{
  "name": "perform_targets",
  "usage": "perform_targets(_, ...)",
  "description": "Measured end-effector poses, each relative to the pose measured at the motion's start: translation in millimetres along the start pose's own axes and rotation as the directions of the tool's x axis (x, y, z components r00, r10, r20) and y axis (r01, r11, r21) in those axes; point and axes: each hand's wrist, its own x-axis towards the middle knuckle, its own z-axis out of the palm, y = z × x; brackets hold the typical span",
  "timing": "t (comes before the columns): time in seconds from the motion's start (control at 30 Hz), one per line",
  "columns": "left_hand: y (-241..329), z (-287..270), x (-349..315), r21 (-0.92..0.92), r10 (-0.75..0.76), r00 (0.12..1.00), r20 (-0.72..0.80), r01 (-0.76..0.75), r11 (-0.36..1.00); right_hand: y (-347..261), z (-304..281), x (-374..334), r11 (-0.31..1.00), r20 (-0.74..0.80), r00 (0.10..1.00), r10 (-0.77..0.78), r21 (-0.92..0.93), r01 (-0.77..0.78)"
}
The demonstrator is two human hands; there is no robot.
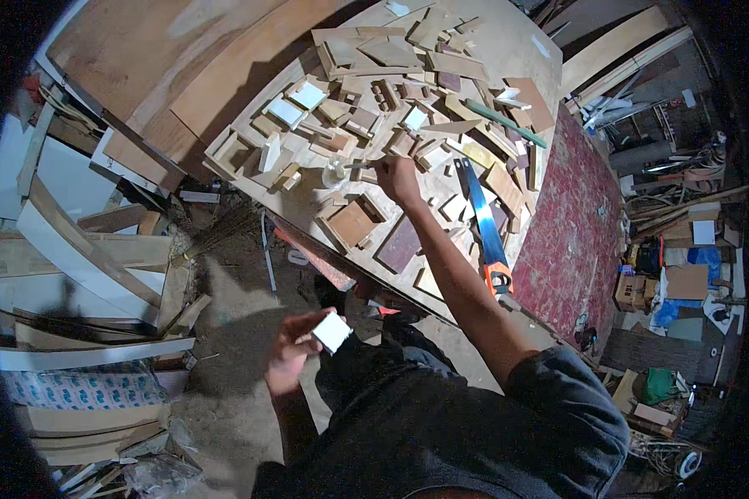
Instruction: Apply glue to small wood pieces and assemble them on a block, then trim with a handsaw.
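Off the table's near edge, my left hand (288,349) grips a small white-faced block (332,333) between thumb and fingers. My right hand (398,178) reaches out over the table, its fingers closed on a thin stick-like handle (359,165). That handle runs left toward a small pale, clear-looking container (334,175); whether its end is inside I cannot tell. Just nearer than the container lies a shallow open wooden box (354,222). A dark reddish board piece (398,244) lies beside my right forearm.
Wood offcuts and little box parts crowd the table (308,224). To the right of my forearm lies a handsaw (484,220) with an orange handle, near a green strip (505,123). Large panels (141,58) stand at the far left; more boards (83,249) are stacked on the left.
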Motion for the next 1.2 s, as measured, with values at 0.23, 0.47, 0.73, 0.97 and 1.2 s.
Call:
perform_targets(0.23, -17.1, -6.7, -18.0, 0.056, -0.047, 0.998, -0.034, 0.048, 0.997, 12.1, 52.6, 26.6, 0.977, 0.269, 0.963, 0.036, -0.21, 0.022)
perform_targets(0.47, -12.8, 14.8, -1.7, 0.146, -0.029, 0.999, -0.023, 0.032, 0.989, 16.9, 13.0, 13.6, 0.999, 0.157, 0.988, 0.004, 0.048, -0.012)
perform_targets(0.73, -16.4, 36.5, 29.8, 0.163, -0.114, 0.993, -0.013, 0.114, 0.98, 88.0, -144.2, -164.3, 0.849, -0.394, 0.781, 0.485, -0.002, -0.529)
perform_targets(0.97, -14.2, 65.0, 58.4, 0.279, -0.201, 0.979, 0.033, 0.184, 0.942, 143.8, -161.7, -310.3, 0.678, -0.222, 0.67, 0.708, -0.052, -0.733)
perform_targets(1.2, -26.5, 88.3, 74.5, 0.366, -0.297, 0.955, -0.013, 0.281, 0.887, 181.2, -113.0, -292.9, 0.718, -0.057, 0.795, 0.604, -0.394, -0.574)
